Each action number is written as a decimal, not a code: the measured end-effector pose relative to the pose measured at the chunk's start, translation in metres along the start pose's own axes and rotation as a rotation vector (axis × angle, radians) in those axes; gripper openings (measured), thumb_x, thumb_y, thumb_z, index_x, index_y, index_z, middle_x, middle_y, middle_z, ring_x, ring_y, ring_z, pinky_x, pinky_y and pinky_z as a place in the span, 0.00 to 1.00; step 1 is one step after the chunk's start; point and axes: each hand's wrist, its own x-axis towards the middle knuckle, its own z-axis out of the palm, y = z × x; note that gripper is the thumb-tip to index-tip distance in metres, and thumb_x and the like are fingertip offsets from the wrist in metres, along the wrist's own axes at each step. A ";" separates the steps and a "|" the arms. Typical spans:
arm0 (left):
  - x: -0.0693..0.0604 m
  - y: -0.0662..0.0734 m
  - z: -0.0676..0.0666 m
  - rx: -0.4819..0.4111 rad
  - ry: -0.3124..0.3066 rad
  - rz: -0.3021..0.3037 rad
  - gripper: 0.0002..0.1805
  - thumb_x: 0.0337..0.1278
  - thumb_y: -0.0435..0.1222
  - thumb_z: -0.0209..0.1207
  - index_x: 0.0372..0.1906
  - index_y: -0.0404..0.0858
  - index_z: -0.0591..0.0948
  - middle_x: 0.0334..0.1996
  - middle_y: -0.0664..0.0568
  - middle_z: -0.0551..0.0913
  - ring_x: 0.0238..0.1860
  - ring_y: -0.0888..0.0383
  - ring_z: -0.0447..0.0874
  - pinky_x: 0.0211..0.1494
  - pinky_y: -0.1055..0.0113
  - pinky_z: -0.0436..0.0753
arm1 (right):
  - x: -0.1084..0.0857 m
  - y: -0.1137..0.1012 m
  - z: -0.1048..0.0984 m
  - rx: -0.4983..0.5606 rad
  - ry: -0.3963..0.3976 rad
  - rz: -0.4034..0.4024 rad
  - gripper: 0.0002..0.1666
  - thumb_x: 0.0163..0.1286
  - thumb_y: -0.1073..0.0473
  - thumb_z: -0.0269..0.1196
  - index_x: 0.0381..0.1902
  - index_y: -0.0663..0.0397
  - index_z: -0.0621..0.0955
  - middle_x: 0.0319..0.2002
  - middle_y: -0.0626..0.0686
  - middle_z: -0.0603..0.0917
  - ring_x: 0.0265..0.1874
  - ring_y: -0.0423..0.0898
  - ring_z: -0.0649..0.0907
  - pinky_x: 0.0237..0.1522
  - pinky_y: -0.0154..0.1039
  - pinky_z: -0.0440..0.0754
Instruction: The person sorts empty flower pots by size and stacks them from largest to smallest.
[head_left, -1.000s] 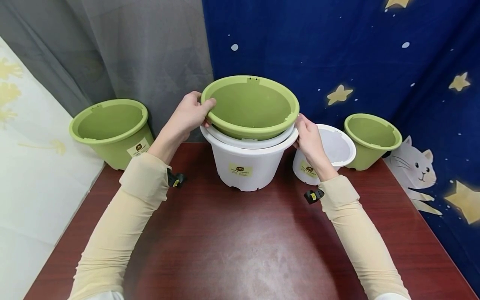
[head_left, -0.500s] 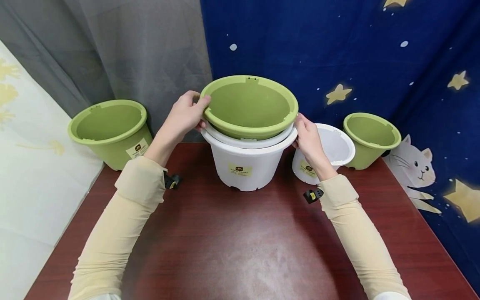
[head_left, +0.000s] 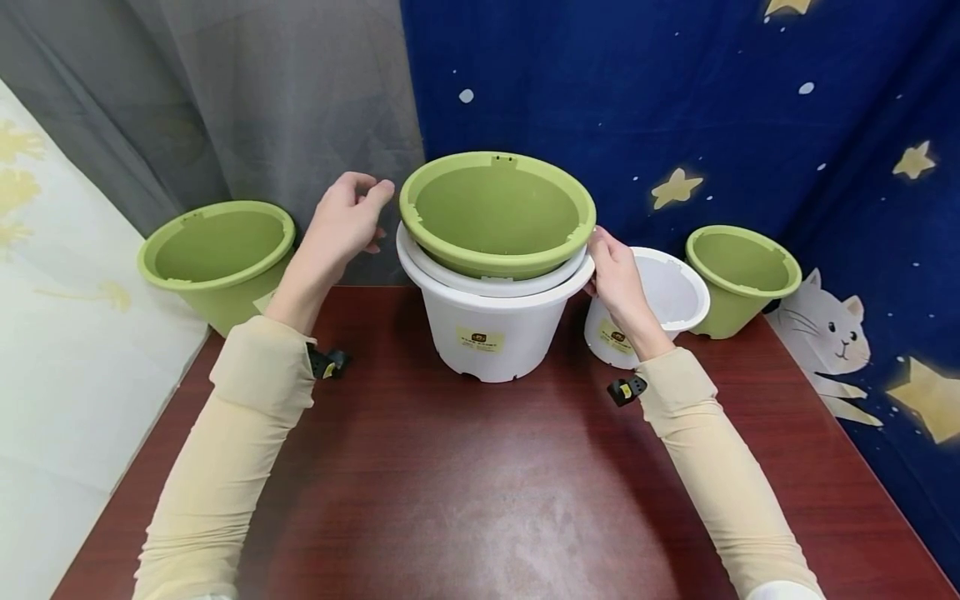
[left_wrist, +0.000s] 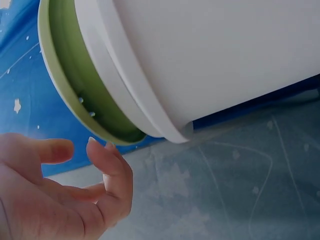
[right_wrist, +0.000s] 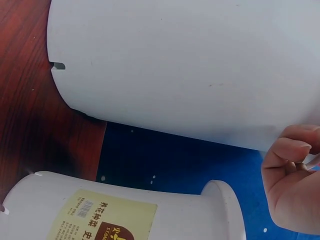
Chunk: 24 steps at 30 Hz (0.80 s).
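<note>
Three flowerpots stand nested in the head view: a green flowerpot point(head_left: 502, 208) on top, a white flowerpot rim point(head_left: 501, 288) below it, and an outer white flowerpot point(head_left: 517, 337) with a yellow label. My left hand point(head_left: 345, 218) is off to the left of the stack, its fingers loosely bent around nothing. The left wrist view has a gap between that hand point(left_wrist: 65, 200) and the green rim point(left_wrist: 55, 70). At the stack's right side, my right hand point(head_left: 618, 271) grips the white rim with curled fingers; the right wrist view mostly hides the contact.
A smaller white flowerpot point(head_left: 663, 292) stands behind the right forearm, beside a small green flowerpot point(head_left: 742, 267). Another green flowerpot point(head_left: 217, 250) is at the table's back left corner. Grey and blue curtains point(head_left: 540, 83) hang behind the red-brown table point(head_left: 480, 483).
My left hand has let go of the green flowerpot's rim and moved left, away from the stack. The right hand keeps its place, and the stack has hardly moved.
</note>
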 end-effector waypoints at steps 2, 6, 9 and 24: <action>0.000 0.000 -0.003 -0.011 0.010 -0.003 0.33 0.75 0.52 0.48 0.71 0.33 0.66 0.43 0.49 0.72 0.28 0.63 0.78 0.29 0.70 0.81 | 0.000 0.000 0.000 -0.003 0.004 0.002 0.21 0.84 0.49 0.42 0.41 0.55 0.77 0.14 0.46 0.70 0.11 0.39 0.68 0.14 0.31 0.66; 0.000 -0.003 -0.010 -0.022 0.035 -0.021 0.33 0.75 0.53 0.48 0.70 0.33 0.66 0.43 0.50 0.71 0.27 0.63 0.78 0.27 0.72 0.81 | 0.000 -0.001 0.000 -0.014 0.005 0.002 0.22 0.84 0.48 0.42 0.38 0.55 0.76 0.13 0.45 0.70 0.11 0.39 0.68 0.14 0.31 0.66; -0.001 -0.005 -0.014 -0.025 0.051 -0.037 0.33 0.75 0.53 0.48 0.71 0.33 0.66 0.44 0.51 0.70 0.28 0.63 0.77 0.27 0.72 0.81 | 0.000 0.000 0.001 -0.020 0.004 0.000 0.22 0.84 0.48 0.42 0.36 0.55 0.75 0.13 0.45 0.70 0.11 0.39 0.68 0.14 0.31 0.66; -0.006 -0.034 -0.040 -0.069 0.136 -0.083 0.34 0.75 0.53 0.47 0.72 0.33 0.61 0.60 0.44 0.68 0.29 0.64 0.77 0.27 0.73 0.82 | -0.001 -0.001 -0.001 -0.008 -0.010 0.002 0.20 0.84 0.50 0.43 0.43 0.57 0.77 0.14 0.46 0.71 0.11 0.39 0.68 0.14 0.32 0.66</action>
